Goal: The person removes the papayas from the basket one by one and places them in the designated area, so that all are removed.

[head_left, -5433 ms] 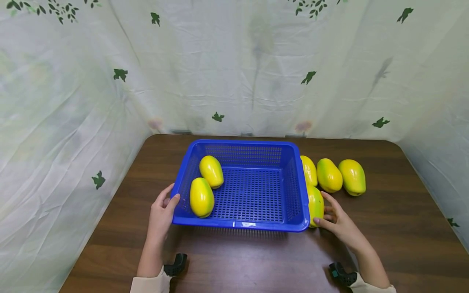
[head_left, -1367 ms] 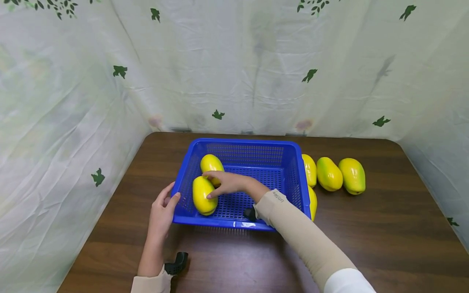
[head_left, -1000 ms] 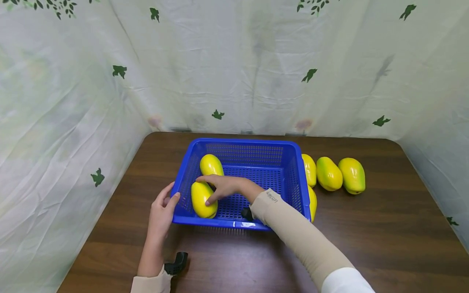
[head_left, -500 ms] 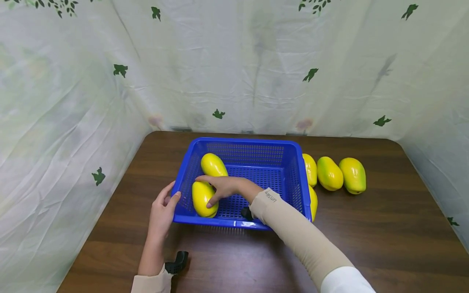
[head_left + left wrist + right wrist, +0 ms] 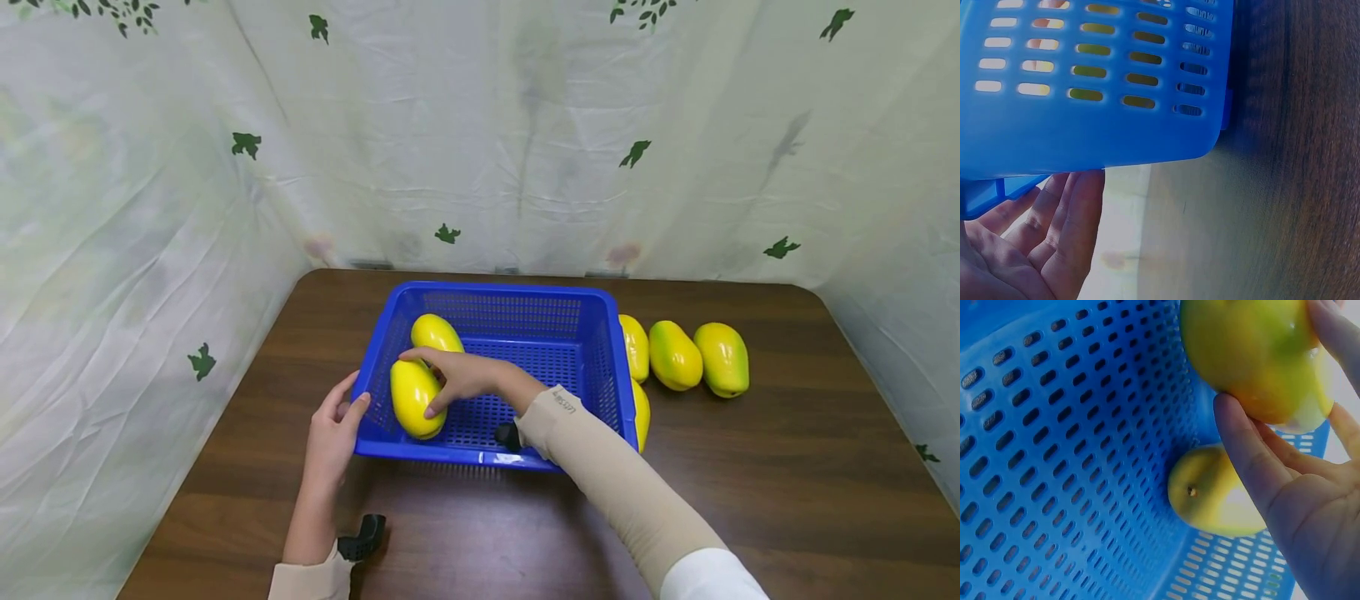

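Observation:
In the head view, my right hand reaches into the blue plastic basket and grips a yellow-green mango at its near left side. Thumb and fingers lie on opposite sides of this mango in the right wrist view, where a second mango sits beyond it against the basket wall. That second mango is partly covered by my fingers in the head view. My left hand holds the basket's left rim, thumb on top. Its fingers reach under the rim in the left wrist view.
Right of the basket, several more mangoes stand on the brown wooden table, such as the rightmost mango. The basket and my forearm partly hide the nearest mango. A patterned cloth hangs behind the table.
My right hand has left the mango at the basket's right side and now grips one inside. In the last half second, hand and mango have shifted slightly away from me. My left hand stays put.

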A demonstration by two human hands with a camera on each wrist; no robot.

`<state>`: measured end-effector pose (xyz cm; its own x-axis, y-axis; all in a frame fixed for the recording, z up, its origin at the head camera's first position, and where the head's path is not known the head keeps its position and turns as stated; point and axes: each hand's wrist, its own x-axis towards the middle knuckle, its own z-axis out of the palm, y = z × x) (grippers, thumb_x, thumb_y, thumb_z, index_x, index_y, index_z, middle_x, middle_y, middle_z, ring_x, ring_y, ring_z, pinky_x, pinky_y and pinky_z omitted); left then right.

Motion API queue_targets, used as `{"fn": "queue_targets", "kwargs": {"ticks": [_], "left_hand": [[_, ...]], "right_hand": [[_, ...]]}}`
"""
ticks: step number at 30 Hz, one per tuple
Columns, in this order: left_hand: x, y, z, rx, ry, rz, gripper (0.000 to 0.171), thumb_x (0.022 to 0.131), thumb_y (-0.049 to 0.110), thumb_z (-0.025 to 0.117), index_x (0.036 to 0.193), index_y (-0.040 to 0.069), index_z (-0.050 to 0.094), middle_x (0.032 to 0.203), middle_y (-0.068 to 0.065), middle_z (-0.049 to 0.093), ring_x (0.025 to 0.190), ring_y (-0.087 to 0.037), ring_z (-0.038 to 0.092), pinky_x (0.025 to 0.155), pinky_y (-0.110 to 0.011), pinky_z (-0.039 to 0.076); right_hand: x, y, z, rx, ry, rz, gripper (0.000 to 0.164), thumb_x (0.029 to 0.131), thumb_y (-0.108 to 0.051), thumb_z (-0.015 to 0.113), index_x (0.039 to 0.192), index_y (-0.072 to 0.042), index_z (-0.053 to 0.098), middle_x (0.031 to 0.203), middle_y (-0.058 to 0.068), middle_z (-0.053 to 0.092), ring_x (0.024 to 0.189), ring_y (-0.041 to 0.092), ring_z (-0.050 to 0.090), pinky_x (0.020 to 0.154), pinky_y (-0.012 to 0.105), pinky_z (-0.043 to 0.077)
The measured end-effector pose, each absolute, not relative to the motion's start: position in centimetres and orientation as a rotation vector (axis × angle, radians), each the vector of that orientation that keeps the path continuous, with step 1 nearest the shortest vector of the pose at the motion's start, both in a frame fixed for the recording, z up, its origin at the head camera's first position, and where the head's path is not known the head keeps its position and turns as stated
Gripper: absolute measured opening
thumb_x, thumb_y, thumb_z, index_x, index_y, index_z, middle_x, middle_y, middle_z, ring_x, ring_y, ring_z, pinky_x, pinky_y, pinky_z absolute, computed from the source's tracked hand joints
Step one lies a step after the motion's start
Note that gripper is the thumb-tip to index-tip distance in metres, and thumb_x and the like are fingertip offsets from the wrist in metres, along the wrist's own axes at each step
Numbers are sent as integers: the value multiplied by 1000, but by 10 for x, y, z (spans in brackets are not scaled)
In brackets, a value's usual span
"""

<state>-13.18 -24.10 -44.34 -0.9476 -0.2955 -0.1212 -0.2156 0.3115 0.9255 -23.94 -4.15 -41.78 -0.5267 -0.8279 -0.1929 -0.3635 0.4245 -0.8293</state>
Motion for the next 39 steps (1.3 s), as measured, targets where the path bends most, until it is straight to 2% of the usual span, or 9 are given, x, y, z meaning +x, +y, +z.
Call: {"fn": "queue_targets", "kwargs": {"ticks": [9, 20, 30, 39], "left_hand": [[-132, -241, -442, 494, -2493, -1736, 49, 90, 39, 50, 134, 20, 42, 97, -20, 58, 75, -26, 59, 63, -28, 50], [-134, -240, -444, 489, -2442, -1728, 42, 90, 30, 54, 130, 19, 48, 88, -19, 59, 64, -19, 60, 55, -29, 49], [-133, -241, -444, 456, -2411, -1745, 41, 90, 27, 55, 129, 17, 49, 87, -19, 60, 63, -16, 59, 55, -28, 49], [-133, -240, -445, 461, -2436, -1733, 42, 90, 30, 54, 130, 18, 47, 89, -19, 59, 65, -16, 58, 56, -28, 49]], "right_hand": [[-242, -25, -409, -973, 2041, -1161, 85, 73, -13, 75, 140, -23, 25, 136, 6, 30, 112, 22, 41, 90, 34, 39], [-240, 11, -388, -992, 2006, -1283, 85, 74, -14, 74, 140, -27, 22, 135, 2, 30, 109, 27, 43, 79, 32, 46], [-233, 47, -370, -1059, 2022, -1379, 84, 75, -14, 74, 140, -26, 23, 137, 0, 29, 117, 20, 37, 88, 35, 41], [-218, 78, -354, -961, 2099, -1409, 85, 76, -4, 71, 142, -16, 19, 137, 9, 29, 117, 28, 37, 91, 41, 39]]}}
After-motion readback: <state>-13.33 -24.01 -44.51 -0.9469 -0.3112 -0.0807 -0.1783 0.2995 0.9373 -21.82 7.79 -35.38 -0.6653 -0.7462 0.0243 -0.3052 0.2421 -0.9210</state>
